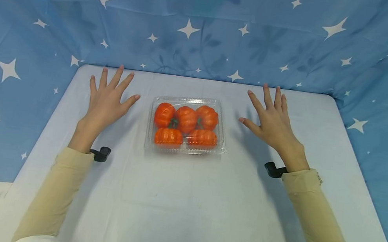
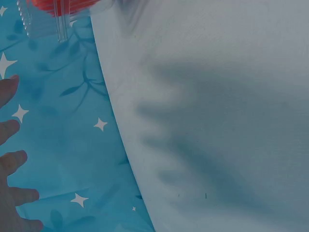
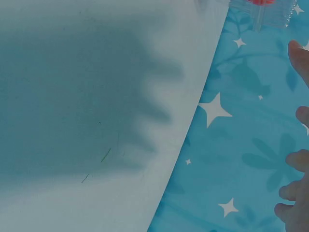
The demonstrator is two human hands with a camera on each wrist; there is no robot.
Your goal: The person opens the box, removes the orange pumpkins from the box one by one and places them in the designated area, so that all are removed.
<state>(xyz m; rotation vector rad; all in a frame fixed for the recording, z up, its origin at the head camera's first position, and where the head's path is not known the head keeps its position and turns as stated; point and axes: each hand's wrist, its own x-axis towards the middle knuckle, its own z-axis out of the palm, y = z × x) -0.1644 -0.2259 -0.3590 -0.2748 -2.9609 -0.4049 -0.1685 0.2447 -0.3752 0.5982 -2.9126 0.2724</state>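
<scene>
1. Head view: The white table (image 1: 185, 199) has its far edge at 12 o'clock, against a blue star-patterned cloth (image 1: 192, 2); its side edges slant outward toward 8 and 4 o'clock. The clear plastic box (image 1: 185, 151) sits just above centre, with white tabletop between it and each hand and more running toward 6 o'clock between the sleeves (image 1: 66, 190). It holds five ribbed orange-red fruits (image 1: 186, 119), three behind two, with green bits among them. The left hand (image 1: 107, 98), near the box's 10 o'clock, has straight, spread fingers; the right hand (image 1: 272, 119), near 3 o'clock, also has straight, spread fingers. Neither touches the box.

2. Left wrist view: The table edge runs from 11 to 6 o'clock. Separated fingertips show around 8 o'clock; the box is cropped at 11.

3. Right wrist view: The edge runs from 1 to 6 o'clock. Separate fingertips line 3 to 4; the box's cropped corner shows at 1.
</scene>
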